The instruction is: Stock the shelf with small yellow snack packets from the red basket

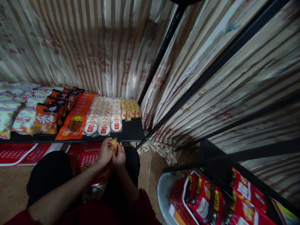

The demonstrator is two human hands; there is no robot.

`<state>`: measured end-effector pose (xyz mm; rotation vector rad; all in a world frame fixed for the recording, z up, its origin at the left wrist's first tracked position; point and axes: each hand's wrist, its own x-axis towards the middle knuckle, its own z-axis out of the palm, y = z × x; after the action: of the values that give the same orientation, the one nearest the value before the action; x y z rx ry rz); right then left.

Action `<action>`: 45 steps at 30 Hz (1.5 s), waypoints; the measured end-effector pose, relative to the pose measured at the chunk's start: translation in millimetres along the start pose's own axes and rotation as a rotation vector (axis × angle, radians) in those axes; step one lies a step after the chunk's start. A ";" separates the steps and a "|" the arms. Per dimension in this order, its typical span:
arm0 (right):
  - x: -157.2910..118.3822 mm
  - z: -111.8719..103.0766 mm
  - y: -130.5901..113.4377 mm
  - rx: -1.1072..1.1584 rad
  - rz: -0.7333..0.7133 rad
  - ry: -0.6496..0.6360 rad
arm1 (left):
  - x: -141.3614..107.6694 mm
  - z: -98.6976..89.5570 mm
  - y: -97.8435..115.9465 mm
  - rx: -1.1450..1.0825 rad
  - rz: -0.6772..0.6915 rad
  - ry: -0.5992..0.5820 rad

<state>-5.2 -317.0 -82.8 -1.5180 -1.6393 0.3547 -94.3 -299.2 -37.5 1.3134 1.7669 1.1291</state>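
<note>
Between my left hand (106, 152) and my right hand (119, 157) is a small yellow snack packet (114, 144) with a red-orange label. Fingers of both hands close on it, just in front of the black shelf's edge. Matching small yellow packets (128, 110) stand in short rows at the shelf's right end. Left of them lie rows of round white wrapped cakes (104, 128) with red labels. A red basket (89, 153) sits below my hands between my knees, its contents partly hidden by my forearms.
Orange snack bags (47, 118) and white chip bags (24, 120) fill the shelf (131, 132) leftward. A black metal post (161, 53) rises at its right end, before a striped curtain (77, 47). Red packets (202, 197) stand in a basket at lower right, beside a grey tub (161, 193).
</note>
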 end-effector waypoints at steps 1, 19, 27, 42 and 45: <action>1.7 -2.8 0.8 -0.013 0.003 0.017 | 0.6 2.5 3.1 0.001 -0.001 -0.006; 47.0 -41.0 13.3 -0.059 0.150 0.142 | 21.4 43.3 44.4 -0.169 0.065 -0.086; 66.0 -43.3 27.1 -0.060 0.171 0.146 | 32.2 57.7 46.7 -0.050 0.140 -0.101; 105.7 -38.0 54.7 -0.091 0.191 0.166 | 60.9 86.4 64.4 0.044 0.043 -0.177; 109.5 -37.9 57.5 -0.087 0.194 0.169 | 62.9 88.6 68.8 0.041 0.032 -0.189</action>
<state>72.3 -216.3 -58.3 -1.7299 -1.3956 0.2539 -7.5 -207.8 -12.1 1.4285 1.6428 0.9565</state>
